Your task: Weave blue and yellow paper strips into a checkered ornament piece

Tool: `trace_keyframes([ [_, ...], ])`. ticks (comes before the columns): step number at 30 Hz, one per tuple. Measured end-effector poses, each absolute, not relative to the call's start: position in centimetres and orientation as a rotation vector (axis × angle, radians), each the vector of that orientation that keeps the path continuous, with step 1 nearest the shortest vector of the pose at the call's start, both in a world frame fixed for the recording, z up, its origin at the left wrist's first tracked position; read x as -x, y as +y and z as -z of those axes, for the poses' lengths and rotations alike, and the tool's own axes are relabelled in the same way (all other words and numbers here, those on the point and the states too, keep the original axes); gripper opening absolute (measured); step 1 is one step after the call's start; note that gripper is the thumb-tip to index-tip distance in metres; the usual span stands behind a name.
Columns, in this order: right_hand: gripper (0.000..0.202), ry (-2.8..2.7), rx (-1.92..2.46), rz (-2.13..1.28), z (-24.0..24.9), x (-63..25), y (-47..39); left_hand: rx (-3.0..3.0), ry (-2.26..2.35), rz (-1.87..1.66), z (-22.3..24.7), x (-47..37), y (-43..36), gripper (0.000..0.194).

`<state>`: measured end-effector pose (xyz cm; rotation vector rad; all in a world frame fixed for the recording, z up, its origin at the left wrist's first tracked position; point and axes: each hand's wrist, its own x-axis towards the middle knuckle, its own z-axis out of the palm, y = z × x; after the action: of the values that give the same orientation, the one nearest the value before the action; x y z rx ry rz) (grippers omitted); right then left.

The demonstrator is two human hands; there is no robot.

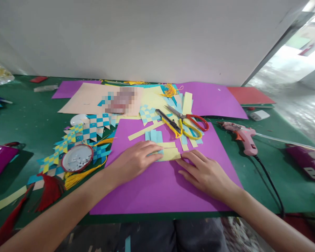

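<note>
Yellow paper strips [169, 154] lie crossed with blue paper strips [154, 135] on a purple sheet [157, 196]. My left hand [136, 157] rests with its fingertips on the left part of these strips, fingers stretched out. At the right end of the yellow strips, my right hand [203, 171] touches them with its index fingertip, its fingers apart. Just beyond the hands lie a yellow utility knife [170, 124] and scissors [190, 120] with red and yellow handles, on top of loose strips.
Left of the sheet are woven paper fish [96, 126], a dish of small beads [78, 158], a yellow tassel [81, 176] and a red tassel [49, 190]. To the right lies a pink glue gun [245, 136] with its cord. A white wall [136, 42] stands behind the green table [275, 164].
</note>
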<state>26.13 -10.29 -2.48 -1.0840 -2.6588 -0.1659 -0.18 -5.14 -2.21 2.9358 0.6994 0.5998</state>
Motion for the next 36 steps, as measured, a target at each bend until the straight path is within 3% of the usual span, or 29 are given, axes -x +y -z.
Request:
trace_keyframes([
  [7,0.026,-2.629,1.062,0.185,2.3,-25.9,-10.3,-2.945,0.644,-0.691,2.2,0.6,-5.6,0.022],
  [17,0.027,-2.626,1.074,0.162,2.2,-25.8,-10.4,-3.123,0.629,-0.556,2.1,-0.4,-5.6,0.017],
  [29,0.027,-2.619,1.063,0.176,2.5,-25.9,-10.4,-3.236,0.577,-0.568,1.6,-1.1,-5.7,0.024],
  [36,0.015,-2.412,0.915,0.219,1.9,-25.7,-10.4,-3.188,0.587,-0.613,2.0,-1.1,-5.9,0.018],
])
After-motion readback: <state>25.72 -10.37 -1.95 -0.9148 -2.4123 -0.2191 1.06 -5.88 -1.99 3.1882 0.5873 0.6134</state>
